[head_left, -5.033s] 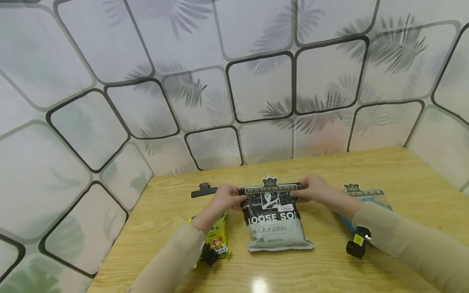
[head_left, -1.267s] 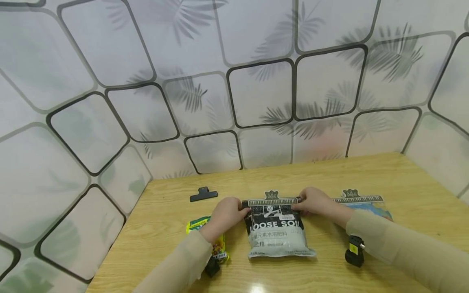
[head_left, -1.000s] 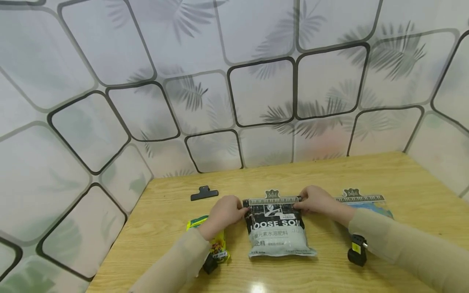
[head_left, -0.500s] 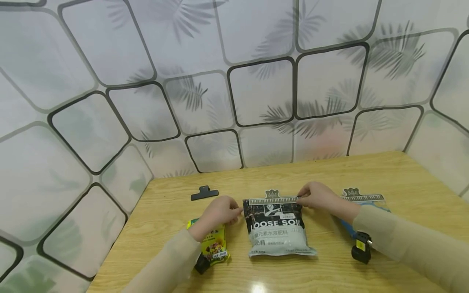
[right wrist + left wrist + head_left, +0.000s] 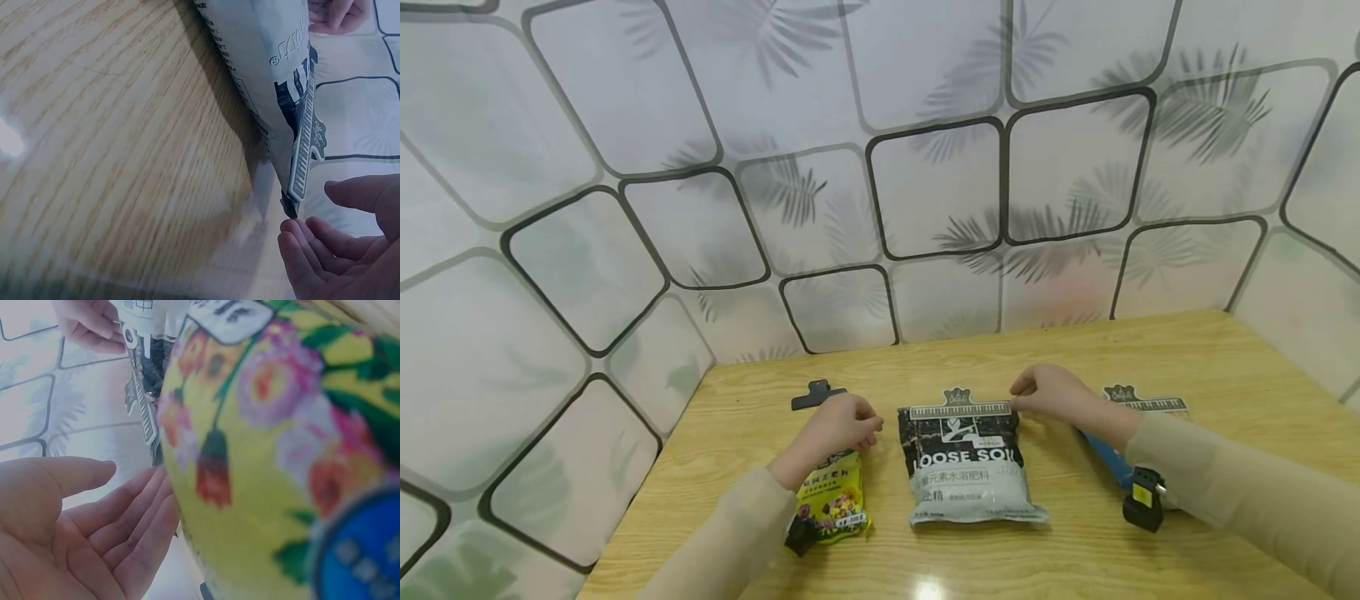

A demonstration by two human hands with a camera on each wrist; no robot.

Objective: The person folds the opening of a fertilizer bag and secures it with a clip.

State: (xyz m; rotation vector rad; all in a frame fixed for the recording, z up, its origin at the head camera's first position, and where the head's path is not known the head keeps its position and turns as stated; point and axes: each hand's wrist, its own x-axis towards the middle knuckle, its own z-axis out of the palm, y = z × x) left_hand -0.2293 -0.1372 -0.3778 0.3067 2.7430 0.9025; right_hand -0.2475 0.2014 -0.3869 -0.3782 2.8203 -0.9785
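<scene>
A black-and-grey "LOOSE SOIL" bag lies on the table, its top edge held in a flat clip with a piano-key pattern. My left hand hovers left of the bag, over the top of a yellow flower-printed bag. In the left wrist view, that hand has its thumb apart from loosely extended fingers and grips nothing. At the soil bag's upper right corner is my right hand. The right wrist view shows a gap between its thumb and fingers, with fingertips close to the corner.
A black clip lies behind the yellow bag, partly hidden by my left hand. At the right, a blue bag with a similar piano-key clip is partly covered by my right forearm. A patterned wall closes off the table's back.
Both hands have let go of the soil bag's upper corners. My left hand has drawn away leftward, and my right hand has lifted slightly. The clipped bag stays in place over the last second.
</scene>
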